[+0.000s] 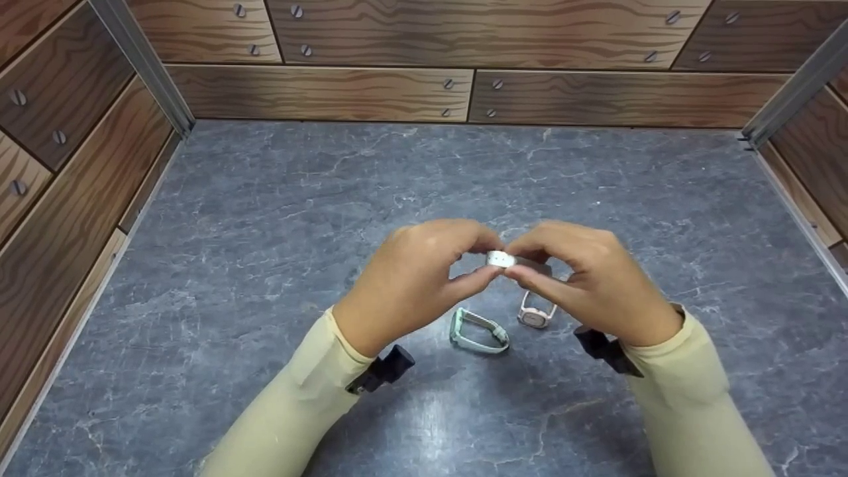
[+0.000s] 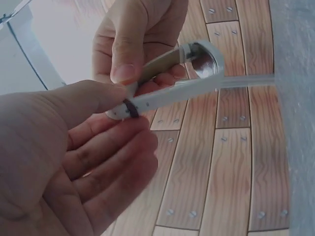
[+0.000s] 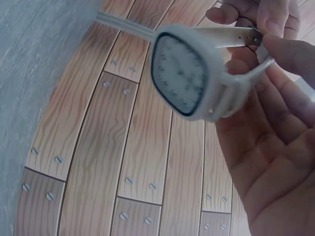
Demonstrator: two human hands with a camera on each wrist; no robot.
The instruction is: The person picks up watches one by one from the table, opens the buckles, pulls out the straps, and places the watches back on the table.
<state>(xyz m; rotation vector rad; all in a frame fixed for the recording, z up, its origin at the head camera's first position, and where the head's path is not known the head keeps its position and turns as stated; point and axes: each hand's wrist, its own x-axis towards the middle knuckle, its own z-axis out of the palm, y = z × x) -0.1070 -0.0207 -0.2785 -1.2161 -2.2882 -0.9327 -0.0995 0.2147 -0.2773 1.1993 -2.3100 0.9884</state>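
Between my two hands is a white wristwatch [image 3: 179, 73], held up above the grey surface. Its square dial faces the right wrist camera, and its strap [image 2: 167, 97] bends round into a loop. My left hand [image 1: 417, 281] pinches the holed strap end between thumb and forefinger, beside a dark buckle [image 2: 131, 108]. The right hand [image 1: 593, 278] pinches the strap's other part close by, with fingertips of both hands nearly meeting. Below them lie a mint-green watch [image 1: 501, 335] on its side and a pale pink watch [image 1: 535, 318], partly behind the right hand.
The grey marbled tabletop [image 1: 318, 199] has wood-patterned panels [image 1: 371, 93] at the back and both sides. Metal posts [image 1: 156, 73] stand in the back corners. A small black camera [image 1: 387, 368] sits on the left wrist, another [image 1: 606, 351] on the right.
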